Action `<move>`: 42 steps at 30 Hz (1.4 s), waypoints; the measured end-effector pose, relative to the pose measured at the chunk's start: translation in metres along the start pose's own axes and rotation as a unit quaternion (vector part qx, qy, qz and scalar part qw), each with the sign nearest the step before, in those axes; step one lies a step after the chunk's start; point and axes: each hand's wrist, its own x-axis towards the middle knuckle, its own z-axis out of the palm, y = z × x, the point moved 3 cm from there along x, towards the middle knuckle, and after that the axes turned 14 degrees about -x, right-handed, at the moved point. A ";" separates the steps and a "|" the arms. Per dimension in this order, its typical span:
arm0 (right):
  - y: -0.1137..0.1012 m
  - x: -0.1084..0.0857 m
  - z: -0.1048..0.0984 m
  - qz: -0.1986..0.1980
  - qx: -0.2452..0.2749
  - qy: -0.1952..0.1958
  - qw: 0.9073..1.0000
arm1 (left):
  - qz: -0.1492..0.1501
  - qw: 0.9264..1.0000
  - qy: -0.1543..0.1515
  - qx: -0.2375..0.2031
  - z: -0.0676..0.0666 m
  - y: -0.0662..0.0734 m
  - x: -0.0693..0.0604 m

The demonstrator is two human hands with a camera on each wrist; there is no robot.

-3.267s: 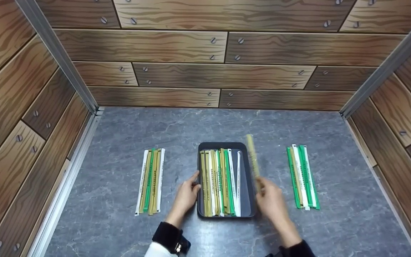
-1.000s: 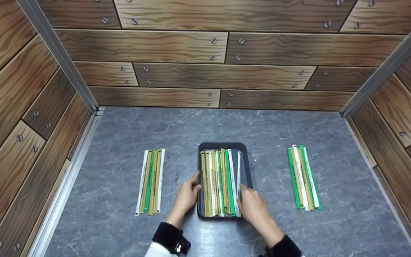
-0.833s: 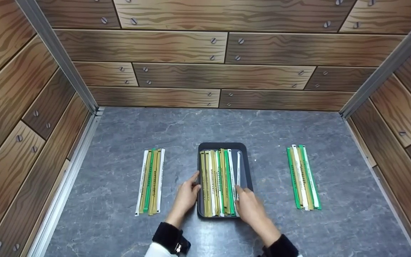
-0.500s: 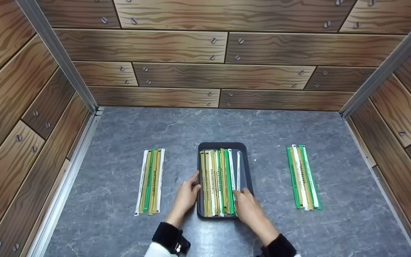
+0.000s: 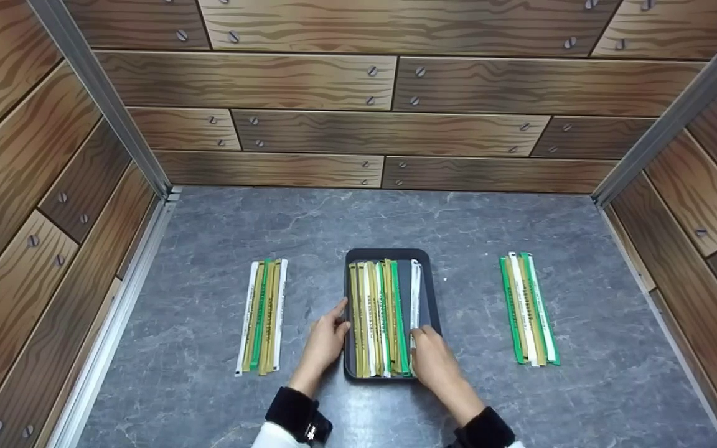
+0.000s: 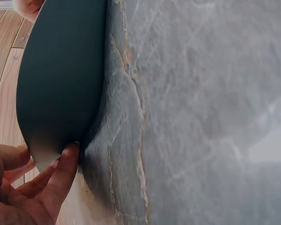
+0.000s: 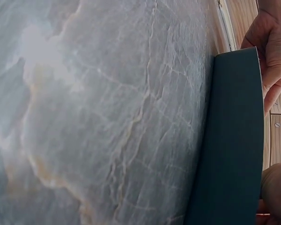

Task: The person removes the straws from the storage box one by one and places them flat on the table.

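A dark shallow tray (image 5: 389, 254) holds a row of long, thin wrapped sticks in gold, white and green, with printing on them. At its left wall, my left hand (image 5: 324, 339) grips the rim; in the left wrist view, its fingers (image 6: 65, 164) touch the outer wall. My right hand (image 5: 438, 361) reaches over the tray's right side and pinches a white stick (image 5: 412, 292) near its lower end. That stick lies close against another white one, with a gap between it and the green stick (image 5: 398, 305). The right fingertips are partly hidden.
On the grey marbled table (image 5: 358, 218) lies a bundle of similar sticks (image 5: 262, 317) left of the tray. A second bundle (image 5: 528, 311) lies to the right. Wood-patterned panels (image 5: 389, 130) wall in the back and sides.
A gold stick beside the tray is back in the right bundle. My right hand has moved over the tray and shifted a white stick rightward, away from the green one. My left hand stays put.
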 end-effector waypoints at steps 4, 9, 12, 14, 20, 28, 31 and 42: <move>0.000 0.002 0.000 0.008 0.004 -0.003 1.000 | 0.000 1.000 -0.001 -0.001 0.000 0.000 0.000; 0.001 0.005 0.000 0.022 0.004 -0.013 1.000 | 0.005 1.000 0.000 -0.003 0.000 0.001 0.000; 0.001 0.006 0.001 0.027 -0.003 -0.015 1.000 | 0.009 1.000 0.002 -0.001 -0.001 0.001 0.000; 0.001 0.006 0.002 0.032 -0.008 -0.022 0.999 | 0.010 1.000 0.002 0.000 0.000 0.000 0.000; -0.001 0.006 0.004 0.038 -0.029 -0.030 0.998 | 0.004 1.000 0.003 0.000 0.000 0.000 0.000; 0.000 0.003 0.004 0.023 -0.029 -0.004 0.999 | -0.007 1.000 0.003 0.002 0.000 0.002 0.000; 0.002 0.003 0.003 0.027 -0.014 -0.004 1.000 | -0.005 1.000 0.002 0.005 0.000 0.002 0.000; 0.008 0.001 -0.006 0.077 0.139 0.047 0.986 | -0.015 1.000 -0.001 -0.014 0.000 0.000 0.001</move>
